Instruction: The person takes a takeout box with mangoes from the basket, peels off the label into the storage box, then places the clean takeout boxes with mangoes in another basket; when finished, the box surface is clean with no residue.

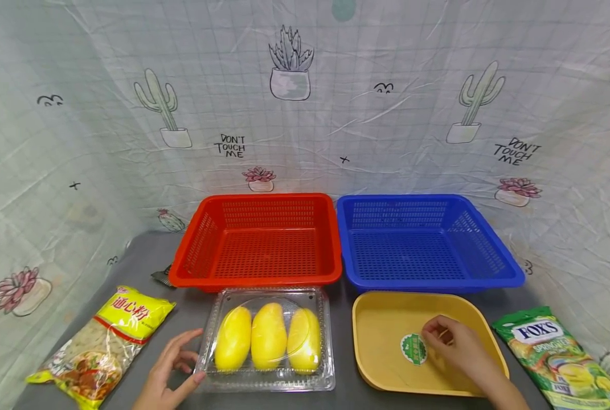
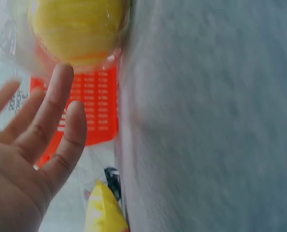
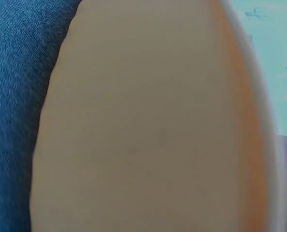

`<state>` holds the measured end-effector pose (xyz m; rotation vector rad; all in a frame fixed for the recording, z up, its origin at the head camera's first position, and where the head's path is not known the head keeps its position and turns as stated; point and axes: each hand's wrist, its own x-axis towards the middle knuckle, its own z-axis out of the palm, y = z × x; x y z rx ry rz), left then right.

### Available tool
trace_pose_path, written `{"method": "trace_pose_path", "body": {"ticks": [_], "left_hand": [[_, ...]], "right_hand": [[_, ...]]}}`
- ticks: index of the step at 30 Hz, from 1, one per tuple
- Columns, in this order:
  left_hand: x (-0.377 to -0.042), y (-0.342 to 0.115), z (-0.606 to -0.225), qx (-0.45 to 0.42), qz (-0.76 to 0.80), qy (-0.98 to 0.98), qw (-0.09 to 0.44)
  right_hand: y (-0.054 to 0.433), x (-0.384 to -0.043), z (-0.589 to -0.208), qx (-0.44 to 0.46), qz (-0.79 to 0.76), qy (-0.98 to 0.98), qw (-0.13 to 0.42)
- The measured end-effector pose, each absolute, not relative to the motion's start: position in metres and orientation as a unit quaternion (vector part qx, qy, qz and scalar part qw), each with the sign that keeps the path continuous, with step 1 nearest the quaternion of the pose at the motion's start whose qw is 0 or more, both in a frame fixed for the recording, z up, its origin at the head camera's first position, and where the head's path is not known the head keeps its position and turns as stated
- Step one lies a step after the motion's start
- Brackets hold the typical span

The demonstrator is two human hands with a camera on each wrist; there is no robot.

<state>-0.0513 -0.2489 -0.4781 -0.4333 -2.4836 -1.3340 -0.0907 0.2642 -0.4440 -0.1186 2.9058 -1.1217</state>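
A clear plastic clamshell box (image 1: pixel 217 380) with three yellow mangoes (image 1: pixel 269 336) stands at the front middle. Beside its left side is my left hand (image 1: pixel 167 370), fingers spread and loosely bent, the thumb tip at the box's near left corner; whether it touches, I cannot tell. In the left wrist view, that hand (image 2: pixel 32 145) is below one mango. On the right, my right hand (image 1: pixel 455 344) is over a yellow tray (image 1: pixel 381 319), thumb and forefinger pinching the edge of a round green-and-white sticker (image 1: pixel 413 349). A tan surface fills most of the right wrist view, hiding that hand.
A red basket (image 1: pixel 266 279) and a blue basket (image 1: pixel 433 282) stand side by side behind. At the left lies a pasta bag (image 1: pixel 105 347), at the right a green FOX'S packet (image 1: pixel 561 356). A printed curtain (image 1: pixel 305 131) closes off the back.
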Motion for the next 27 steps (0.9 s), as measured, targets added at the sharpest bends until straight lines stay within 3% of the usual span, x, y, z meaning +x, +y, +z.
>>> {"method": "trace_pose_path", "body": {"ticks": [9,22,27], "left_hand": [[-0.057,-0.24,-0.467,-0.105,-0.47,-0.867,0.128],[-0.065,-0.241,-0.462,-0.085,-0.455,-0.886,0.027],[-0.068,-0.241,-0.46,-0.083,-0.461,-0.884,-0.003]], "right_hand": [[0.274,-0.081,-0.431,-0.071,-0.338,0.937,-0.052],[0.282,-0.083,-0.418,-0.079,-0.334,0.933,-0.11],[0.289,-0.085,-0.408,-0.056,-0.325,0.938,-0.107]]}}
